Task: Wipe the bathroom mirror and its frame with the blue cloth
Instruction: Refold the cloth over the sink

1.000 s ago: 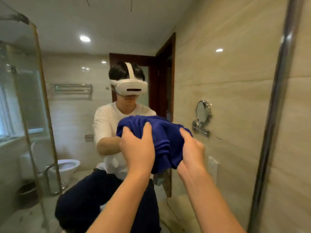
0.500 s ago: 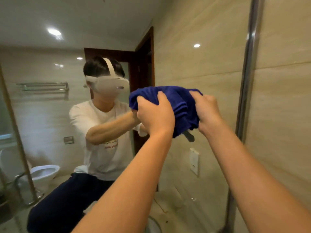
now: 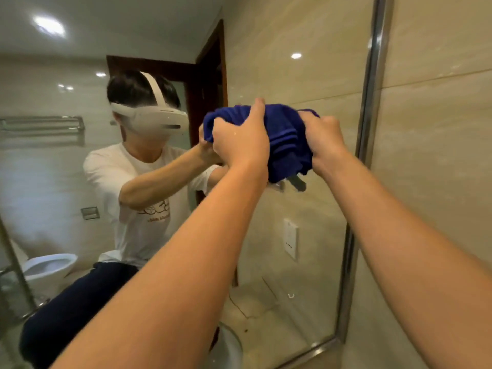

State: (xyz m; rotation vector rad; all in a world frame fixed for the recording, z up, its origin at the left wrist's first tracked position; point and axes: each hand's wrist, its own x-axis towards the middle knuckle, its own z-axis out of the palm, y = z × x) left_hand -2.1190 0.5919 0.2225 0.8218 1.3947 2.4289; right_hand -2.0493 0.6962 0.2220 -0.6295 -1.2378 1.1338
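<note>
Cloth contact with the glass is the point under inspection. The blue cloth (image 3: 282, 139) is held bunched against the mirror (image 3: 306, 257), towards its right edge and roughly at mid-height, with the metal frame (image 3: 372, 107) just beside it but not touched by it. The left hand (image 3: 239, 145) is curled round the left part of the bundle, fingers wrapped over the top and thumb raised along the upper fold. The right hand (image 3: 323, 143) is closed tightly on the right part, knuckles outward, fingertips buried in the fabric. Both grips are judged firm.

Risks noted:

- Only a small wad is presented to the glass, so streaks and missed strips are likely if the cloth is not spread flatter.
- A loose tail hangs below the bundle; it may drag and leave smears.
- A small wall-mounted fitting is partly hidden behind the cloth's lower edge; whether it is real or only reflected cannot be told. If real, it may be snagged or knocked by a downward stroke.
- Pressure applied with both arms extended may cause the hands to slip onto the frame, so knuckles could be struck on its edge.
- The frame's right upright and bottom rail appear not yet wiped; the lower right corner may be overlooked.
- A switch plate (image 3: 290, 238) is seen in the reflection only.
</note>
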